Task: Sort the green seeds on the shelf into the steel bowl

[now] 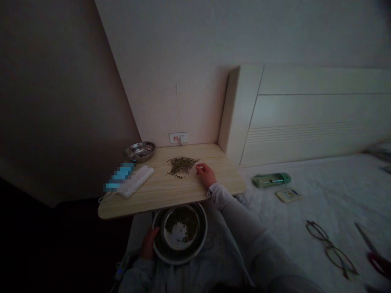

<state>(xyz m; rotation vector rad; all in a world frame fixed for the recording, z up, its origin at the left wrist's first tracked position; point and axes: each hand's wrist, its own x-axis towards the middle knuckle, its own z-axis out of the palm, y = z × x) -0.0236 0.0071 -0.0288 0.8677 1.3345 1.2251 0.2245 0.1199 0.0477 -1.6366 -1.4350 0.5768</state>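
A loose pile of small dark green beans or seeds (181, 165) is spread on the wooden bedside tabletop (159, 191). My right hand (206, 175) is over the tabletop at the pile's right edge, its thumb and fingertips drawn together. Whatever may be between those fingertips is too small to make out. Below the table's front edge, my left hand (149, 243) grips the left side of a round bowl (177, 235) over my lap. More of the same green bits lie in the bowl, around a bare pale patch of its bottom.
A shiny metal bowl (139, 151) stands at the table's back left, near a blurred phone (120, 177) and a white power bank (139, 182). On the bed to the right lie a green bottle (271, 180), a small packet (288, 195), eyeglasses (331, 246) and scissors (378, 260).
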